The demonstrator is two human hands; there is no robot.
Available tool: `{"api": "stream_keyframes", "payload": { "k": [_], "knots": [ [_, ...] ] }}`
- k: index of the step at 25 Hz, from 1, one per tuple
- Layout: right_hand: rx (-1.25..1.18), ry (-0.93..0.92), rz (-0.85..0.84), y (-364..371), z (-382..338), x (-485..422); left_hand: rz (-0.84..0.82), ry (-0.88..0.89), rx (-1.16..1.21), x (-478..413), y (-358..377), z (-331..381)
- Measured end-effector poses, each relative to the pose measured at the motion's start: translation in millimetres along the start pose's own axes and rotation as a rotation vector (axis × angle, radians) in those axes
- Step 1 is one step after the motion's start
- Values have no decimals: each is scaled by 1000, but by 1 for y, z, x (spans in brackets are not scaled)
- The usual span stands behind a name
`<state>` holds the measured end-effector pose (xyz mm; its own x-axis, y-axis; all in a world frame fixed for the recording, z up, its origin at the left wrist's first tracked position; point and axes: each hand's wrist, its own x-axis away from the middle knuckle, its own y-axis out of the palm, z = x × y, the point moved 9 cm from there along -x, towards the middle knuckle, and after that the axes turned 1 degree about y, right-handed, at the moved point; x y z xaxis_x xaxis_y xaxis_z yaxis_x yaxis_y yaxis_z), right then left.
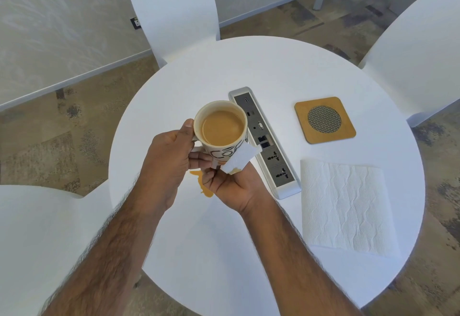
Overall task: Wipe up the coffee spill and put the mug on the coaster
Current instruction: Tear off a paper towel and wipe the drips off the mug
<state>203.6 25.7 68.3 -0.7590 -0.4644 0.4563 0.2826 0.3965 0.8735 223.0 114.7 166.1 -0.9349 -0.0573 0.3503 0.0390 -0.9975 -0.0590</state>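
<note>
**Mug held above the spill, tissue pressed to its side**

The left hand grips the mug by its handle, fingers curled through and the thumb up by the rim, holding it upright above the round white counter. The mug is full of milky coffee. The right hand sits just below and to the right of the mug, closed on a small folded piece of tissue that touches the lower side of the mug; the near corner of the tissue carries a brown stain. Both hands meet at the mug's base.

On the counter, directly beneath the hands, lies the coffee spill, an orange-brown streak partly hidden by the right hand. A grey socket strip runs diagonally just right of the mug. Beyond it, well apart from the hands, the wooden coaster with a round mesh centre lies bare. A flat paper towel sheet rests near the counter's right edge, below the coaster
</note>
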Motion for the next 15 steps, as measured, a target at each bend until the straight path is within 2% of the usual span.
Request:
{"api": "stream_keyframes", "payload": {
  "k": [7, 15],
  "knots": [
    [23, 13, 92, -16, 4, 14, -2, -3, -37, 4, 4, -2],
    [74, -120, 209, -32, -13, 33, 2, -4, -34, 4, 6, -4]
  ]
}}
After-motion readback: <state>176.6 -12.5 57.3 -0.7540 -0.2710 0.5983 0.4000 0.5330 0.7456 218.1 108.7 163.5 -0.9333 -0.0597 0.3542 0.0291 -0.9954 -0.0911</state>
